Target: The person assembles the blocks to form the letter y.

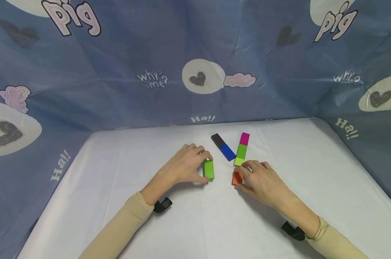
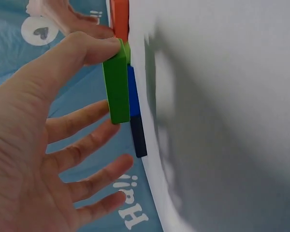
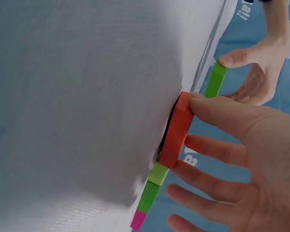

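My left hand (image 1: 188,163) pinches a green block (image 1: 208,169) lengthwise, thumb at the near end and fingers at the far end. In the left wrist view that block (image 2: 116,89) stands off the white surface, with a shadow beside it. An orange block (image 1: 237,177) is pinched the same way by my right hand (image 1: 263,181). Its far end comes right up to a light-green block (image 1: 239,162), which ends a row with a green block (image 1: 242,151) and a magenta block (image 1: 244,138). My fingers partly cover the orange block in the head view.
Left of that row, a blue block (image 1: 227,152) and a black block (image 1: 217,140) lie end to end at a slant, the blue one close to the row. White cloth covers the table (image 1: 150,144). A blue printed curtain (image 1: 118,90) rises behind it and at both sides.
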Available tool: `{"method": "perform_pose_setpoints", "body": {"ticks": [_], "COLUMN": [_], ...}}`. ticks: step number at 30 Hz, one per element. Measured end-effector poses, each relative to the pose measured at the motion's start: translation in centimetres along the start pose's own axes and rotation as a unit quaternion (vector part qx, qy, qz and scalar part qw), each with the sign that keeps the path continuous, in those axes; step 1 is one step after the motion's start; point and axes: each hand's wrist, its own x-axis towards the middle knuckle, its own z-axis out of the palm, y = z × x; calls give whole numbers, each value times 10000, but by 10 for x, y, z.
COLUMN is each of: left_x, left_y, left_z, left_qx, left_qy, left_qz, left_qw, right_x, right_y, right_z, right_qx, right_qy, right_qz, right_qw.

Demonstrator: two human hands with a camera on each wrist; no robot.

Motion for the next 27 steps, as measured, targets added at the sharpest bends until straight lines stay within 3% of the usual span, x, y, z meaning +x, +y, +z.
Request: {"method": "perform_pose_setpoints", "body": {"ticks": [5,13,27], "left_x": [-2,-6,-11], "left_y": [15,42,64], "left_z": [5,14,22], "left_qx": [-84,90,284], "left_qy": [-135,-198,-210], "left_qz": [84,470,748], "left_qw": [9998,9987,9966], "right_x": [-2,-5,-7], "right_y": [2,5,6], "right_z": [4,10,13], "right_qx": [-54,-119,-146], "right_qy": [110,330,415], "right_qz": [-90,-239,-314], "right_qw": [9999,9991,9985]}}
